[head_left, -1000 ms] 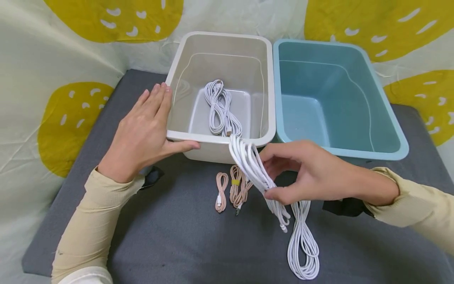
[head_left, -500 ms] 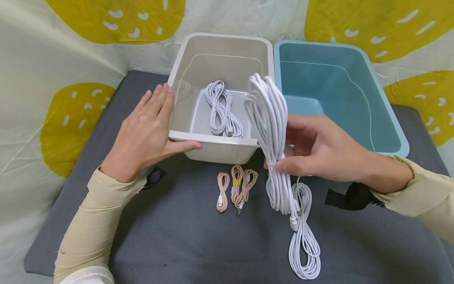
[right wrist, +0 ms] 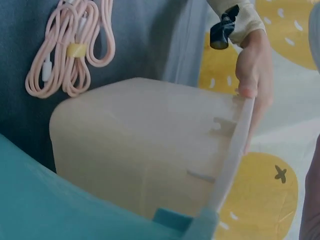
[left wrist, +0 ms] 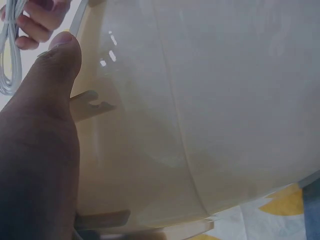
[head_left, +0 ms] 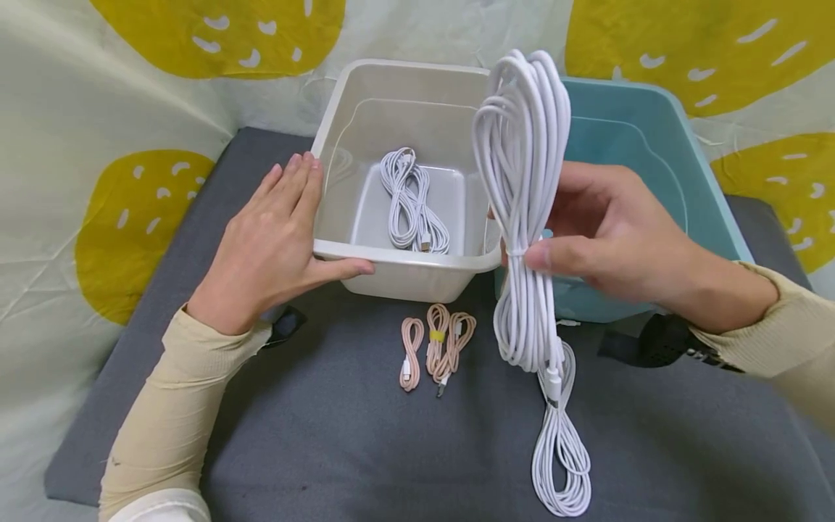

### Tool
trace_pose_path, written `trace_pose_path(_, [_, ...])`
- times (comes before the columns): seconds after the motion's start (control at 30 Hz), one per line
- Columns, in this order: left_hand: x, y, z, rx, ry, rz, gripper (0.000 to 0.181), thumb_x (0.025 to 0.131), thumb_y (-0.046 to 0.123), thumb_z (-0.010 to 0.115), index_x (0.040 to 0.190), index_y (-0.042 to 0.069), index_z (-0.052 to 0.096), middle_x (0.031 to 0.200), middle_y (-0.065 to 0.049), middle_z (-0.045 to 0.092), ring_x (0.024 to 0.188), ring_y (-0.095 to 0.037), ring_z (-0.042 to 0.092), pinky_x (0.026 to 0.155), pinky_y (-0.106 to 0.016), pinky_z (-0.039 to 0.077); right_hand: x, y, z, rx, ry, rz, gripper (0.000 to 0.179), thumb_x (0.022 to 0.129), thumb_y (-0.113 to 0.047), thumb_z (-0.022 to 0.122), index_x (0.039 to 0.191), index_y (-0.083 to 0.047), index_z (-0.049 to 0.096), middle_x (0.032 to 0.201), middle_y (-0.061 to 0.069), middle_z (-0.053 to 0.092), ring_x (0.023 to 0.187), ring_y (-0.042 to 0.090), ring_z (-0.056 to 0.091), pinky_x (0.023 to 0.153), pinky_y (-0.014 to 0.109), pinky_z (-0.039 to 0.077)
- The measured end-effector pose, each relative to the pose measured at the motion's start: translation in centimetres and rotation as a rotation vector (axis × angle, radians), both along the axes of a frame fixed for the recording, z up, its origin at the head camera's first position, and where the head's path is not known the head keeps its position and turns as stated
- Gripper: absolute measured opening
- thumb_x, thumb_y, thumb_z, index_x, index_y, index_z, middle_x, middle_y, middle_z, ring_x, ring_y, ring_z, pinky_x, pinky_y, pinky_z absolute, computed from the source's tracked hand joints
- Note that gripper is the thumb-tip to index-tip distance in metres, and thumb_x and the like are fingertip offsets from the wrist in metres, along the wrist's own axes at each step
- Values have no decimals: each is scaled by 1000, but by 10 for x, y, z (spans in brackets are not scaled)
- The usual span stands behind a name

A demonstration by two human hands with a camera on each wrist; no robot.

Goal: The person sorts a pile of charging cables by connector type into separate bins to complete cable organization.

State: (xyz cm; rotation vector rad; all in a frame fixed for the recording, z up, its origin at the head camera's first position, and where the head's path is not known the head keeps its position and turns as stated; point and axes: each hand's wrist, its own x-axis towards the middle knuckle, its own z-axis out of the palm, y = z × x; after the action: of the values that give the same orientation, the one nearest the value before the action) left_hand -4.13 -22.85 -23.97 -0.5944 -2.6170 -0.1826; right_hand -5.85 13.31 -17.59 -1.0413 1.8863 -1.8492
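My right hand (head_left: 626,239) pinches a long coiled white cable (head_left: 525,181) near its tied middle, holding it upright in front of the gap between the two bins. A plug end dangles at its bottom. My left hand (head_left: 270,243) rests with straight fingers on the left front corner of the beige bin (head_left: 404,255), thumb along the front rim. Inside that bin lies another coiled white cable (head_left: 417,206). A further white cable bundle (head_left: 562,464) lies on the grey surface, its upper end partly covered by the held one. The left wrist view also catches the held cable (left wrist: 11,50).
A blue bin (head_left: 626,101) stands against the beige one's right side, partly behind my right hand. Several pink cables (head_left: 411,355) lie in front of the beige bin, one wrapped with a yellow band (head_left: 437,336). Patterned cloth (head_left: 417,29) hangs behind and at the left.
My right hand has raised the white cable from the beige bin's front rim, moving up and slightly right, and turned it upright. The left hand stays on the bin.
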Motion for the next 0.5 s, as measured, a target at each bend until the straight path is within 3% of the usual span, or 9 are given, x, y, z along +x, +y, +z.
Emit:
trace_pose_path(0.2, [-1,0,0,2,-17,10,138,76,102,18,156,-9,36,159,-31,43,151,-45,42,132,-48,27,-16,1,6,-121,-71,48,54,87,23,55,140,16,51,118,23,67,94,32,69,88,36,65])
trace_pose_path(0.3, [-1,0,0,1,-25,14,139,76,103,17,156,-9,35,159,-31,42,151,-45,42,132,-48,26,-19,-4,14,-143,-74,4,52,89,23,49,141,18,50,117,25,64,91,31,65,89,31,64])
trace_pose_path(0.5, [-1,0,0,-1,-29,17,139,75,103,16,156,-9,36,159,-31,42,151,-45,41,132,-49,27,-26,-17,31,-146,-72,-157,47,91,21,47,138,16,53,107,24,65,73,25,57,68,21,61])
